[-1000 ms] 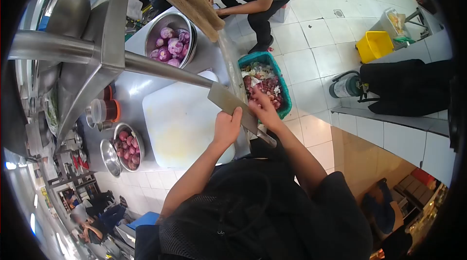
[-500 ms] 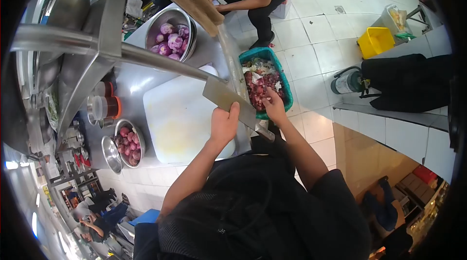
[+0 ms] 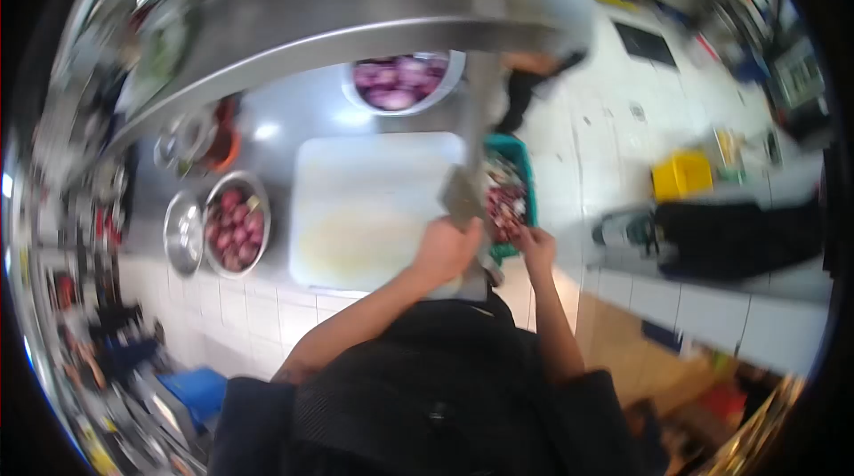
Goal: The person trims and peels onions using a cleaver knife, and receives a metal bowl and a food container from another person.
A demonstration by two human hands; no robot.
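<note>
My left hand [image 3: 447, 249] is closed on a cleaver [image 3: 463, 197], its broad blade jutting out past the thumb over the right edge of the white cutting board [image 3: 378, 182]. To the right, my right hand [image 3: 536, 251] is at the near end of a green basket [image 3: 532, 182] full of reddish peelings and scraps. Its fingers look pinched together, but blur hides whatever they may hold. The board, stained yellowish near its front, lies on the steel table [image 3: 276, 111].
Peeled purple onions [image 3: 396, 89] fill a bowl behind the board, under a steel shelf [image 3: 329, 40]. Red onions [image 3: 236, 231] sit in a bowl at left, beside a smaller metal bowl [image 3: 183, 234]. Another person [image 3: 556, 13] is beyond the basket. A yellow bin [image 3: 682, 175] stands at right.
The view has swung, so the board and bowls appear shifted right and the shelf now crosses the top. My left hand still grips the cleaver; my right hand is nearer the basket's front end.
</note>
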